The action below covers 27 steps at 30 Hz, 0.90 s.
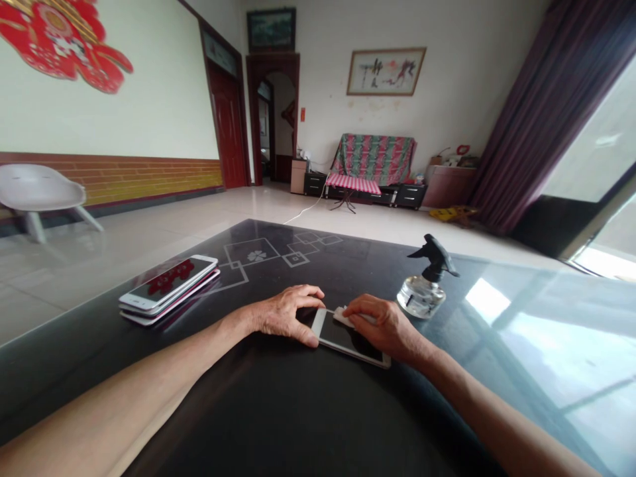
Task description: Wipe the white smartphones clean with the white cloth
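Note:
A white phone (342, 339) lies face up on the dark glass table (278, 411). My left hand (285, 313) grips its left end, thumb on the near edge and fingers curled over the far edge. My right hand (382, 326) rests on the screen with fingers pressed together on a small white cloth or pad (342, 315). To the left of my hands sits a stack of phones (166, 288), the top one white with a red reflection on its screen.
A small clear spray bottle (424, 281) with a black trigger head stands just right of my right hand. Beyond the table are a tiled floor, a white chair (40, 192) at left, a covered sofa (372, 162) and dark curtains (541, 112).

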Available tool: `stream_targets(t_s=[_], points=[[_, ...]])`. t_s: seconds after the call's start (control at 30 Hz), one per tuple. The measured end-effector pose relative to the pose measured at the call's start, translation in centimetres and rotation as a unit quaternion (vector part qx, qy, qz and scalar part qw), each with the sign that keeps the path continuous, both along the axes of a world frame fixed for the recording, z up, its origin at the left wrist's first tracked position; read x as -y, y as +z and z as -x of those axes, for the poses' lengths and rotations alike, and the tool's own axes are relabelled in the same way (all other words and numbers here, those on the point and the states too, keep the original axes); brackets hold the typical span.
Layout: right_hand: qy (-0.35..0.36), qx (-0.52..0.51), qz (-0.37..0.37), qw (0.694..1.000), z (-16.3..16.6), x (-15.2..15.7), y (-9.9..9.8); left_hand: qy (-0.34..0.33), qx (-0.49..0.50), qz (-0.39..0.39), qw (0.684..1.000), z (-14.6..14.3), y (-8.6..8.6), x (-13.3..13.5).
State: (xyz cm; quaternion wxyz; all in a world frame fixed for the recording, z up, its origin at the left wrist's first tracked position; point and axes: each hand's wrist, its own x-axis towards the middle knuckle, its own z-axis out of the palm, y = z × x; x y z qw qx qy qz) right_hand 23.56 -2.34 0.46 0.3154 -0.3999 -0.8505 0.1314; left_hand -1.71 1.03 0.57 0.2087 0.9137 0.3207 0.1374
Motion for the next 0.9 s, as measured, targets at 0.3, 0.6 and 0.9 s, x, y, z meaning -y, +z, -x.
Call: stream_targets(t_s=[0.3, 0.6, 0.9], points=[[0.003, 0.08, 0.173, 0.982, -5.3, 0.1, 2.7, 0.007, 0.01, 0.01, 1.0, 0.0, 0.3, 0.3], [0.016, 0.04, 0.103, 0.994, -2.9, 0.4, 1.8, 0.015, 0.008, 0.023, 1.0, -0.1, 0.3, 0.2], [0.028, -0.002, -0.062, 0.998, 0.7, 0.4, -0.9, 0.015, -0.001, 0.018, 1.0, 0.0, 0.1, 0.0]])
